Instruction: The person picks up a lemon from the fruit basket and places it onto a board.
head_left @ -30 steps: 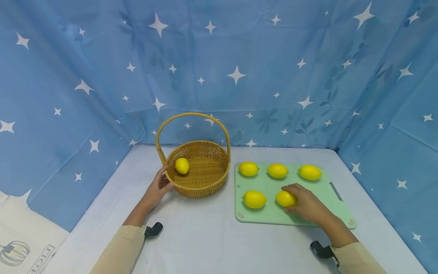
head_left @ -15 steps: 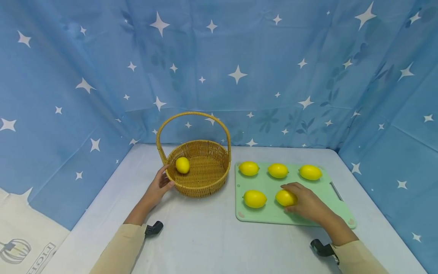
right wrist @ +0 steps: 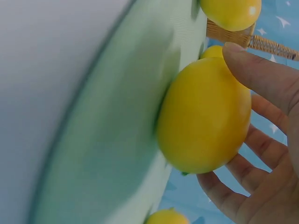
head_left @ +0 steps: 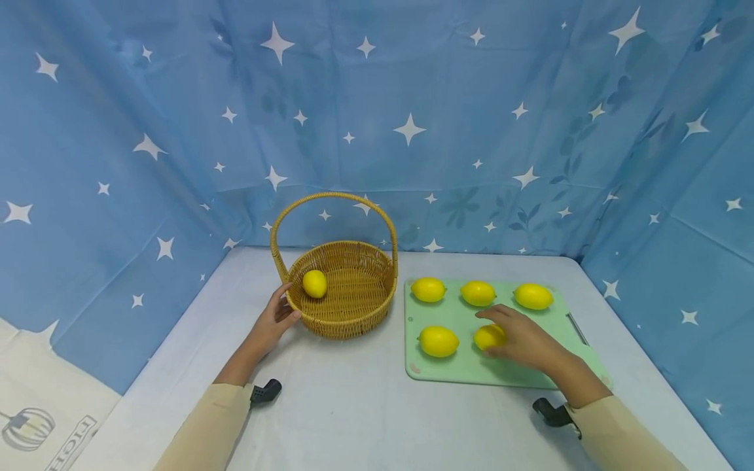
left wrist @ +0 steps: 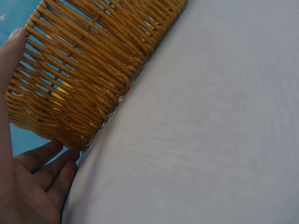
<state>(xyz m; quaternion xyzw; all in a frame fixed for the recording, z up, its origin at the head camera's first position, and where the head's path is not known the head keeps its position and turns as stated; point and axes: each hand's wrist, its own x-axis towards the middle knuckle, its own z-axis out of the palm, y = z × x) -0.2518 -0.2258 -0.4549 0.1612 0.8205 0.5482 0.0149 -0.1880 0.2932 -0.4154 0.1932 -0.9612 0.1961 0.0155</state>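
Note:
A round wicker basket point(head_left: 336, 329) with a tall arched handle stands left of centre, one lemon point(head_left: 315, 284) inside. My left hand point(head_left: 268, 325) holds its left side, thumb and fingers spread around the wall; the wrist view shows bent fingers point(left wrist: 60, 164) touching low on the weave. On the green cutting board point(head_left: 459, 373), my right hand point(head_left: 521, 337) is spread around the front-middle lemon point(head_left: 487, 337), its fingers raised off the top. The right wrist view shows that lemon point(right wrist: 205, 116) resting on the board, thumb close to it; whether the thumb touches, I cannot tell.
Another lemon point(head_left: 438, 341) lies left of my right hand. Along the board's back edge are a left lemon point(head_left: 429, 290), a middle lemon point(head_left: 478, 294) and a right lemon point(head_left: 533, 296). A blue star-patterned curtain point(head_left: 406, 163) borders the white table point(head_left: 353, 405).
My right hand has loosened from the front-middle lemon, its fingers lifting and opening wider. The lemon stays in about the same place. My left hand and the basket have not moved.

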